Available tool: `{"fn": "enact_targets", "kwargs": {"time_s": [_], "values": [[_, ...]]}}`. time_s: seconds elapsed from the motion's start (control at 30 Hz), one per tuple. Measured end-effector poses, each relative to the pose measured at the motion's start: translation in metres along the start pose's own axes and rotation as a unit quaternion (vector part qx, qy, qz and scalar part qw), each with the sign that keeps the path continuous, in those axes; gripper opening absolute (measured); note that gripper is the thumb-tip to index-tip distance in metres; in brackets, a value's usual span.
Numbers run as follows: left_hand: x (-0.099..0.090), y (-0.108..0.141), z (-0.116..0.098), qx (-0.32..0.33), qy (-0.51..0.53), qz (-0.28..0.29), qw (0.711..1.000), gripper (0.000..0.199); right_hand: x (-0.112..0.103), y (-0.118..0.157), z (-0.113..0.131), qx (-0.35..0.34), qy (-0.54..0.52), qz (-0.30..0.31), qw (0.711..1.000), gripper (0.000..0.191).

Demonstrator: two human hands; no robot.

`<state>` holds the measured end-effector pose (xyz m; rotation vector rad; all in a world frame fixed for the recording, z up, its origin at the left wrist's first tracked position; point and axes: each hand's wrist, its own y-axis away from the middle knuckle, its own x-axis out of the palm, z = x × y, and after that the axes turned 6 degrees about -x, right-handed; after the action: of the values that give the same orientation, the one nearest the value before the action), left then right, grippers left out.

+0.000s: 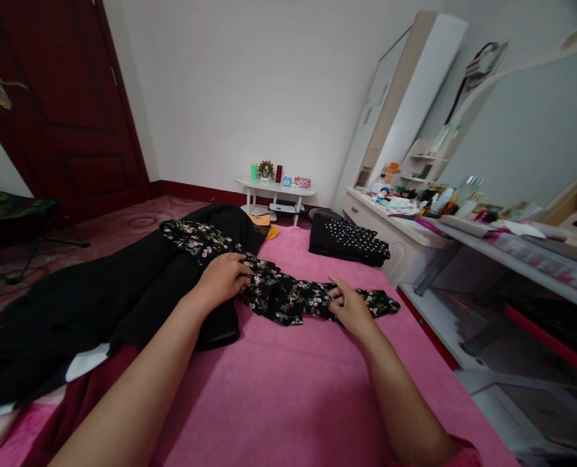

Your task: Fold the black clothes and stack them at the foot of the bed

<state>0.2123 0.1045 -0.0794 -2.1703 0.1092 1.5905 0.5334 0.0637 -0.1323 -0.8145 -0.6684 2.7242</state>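
Note:
A black garment with a pink-and-white floral print [278,295] stretches across the pink bed cover in a long, bunched strip. Its left end overlaps a heap of black clothes [137,279]. My left hand [226,277] has its fingers curled into the middle of the print cloth, beside that heap. Toward the garment's right end, my right hand [350,308] grips the cloth with bent fingers, while its index finger points outward. The exact kind of garment cannot be made out. Parts of the cloth are hidden beneath both hands.
Beyond my right hand lies a folded black stack with white dots [349,240]. A low white table [276,188] with small items stands at the wall. On the right are a cluttered dresser [400,217] and a grey-topped desk [526,250]. A folding stool [15,211] is at left.

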Motion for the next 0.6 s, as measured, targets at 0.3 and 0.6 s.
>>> {"fn": "enact_targets", "kwargs": {"time_s": [0.3,0.6], "values": [[-0.037,0.003,-0.021,-0.065,0.327,-0.213,0.918,0.026,-0.042,-0.013,0.039,-0.057,0.036,-0.314,0.947,0.023],[-0.050,0.013,-0.051,-0.071,0.407,-0.173,0.894,0.026,-0.074,-0.013,0.081,-0.002,-0.164,-0.268,0.949,0.024]]}}
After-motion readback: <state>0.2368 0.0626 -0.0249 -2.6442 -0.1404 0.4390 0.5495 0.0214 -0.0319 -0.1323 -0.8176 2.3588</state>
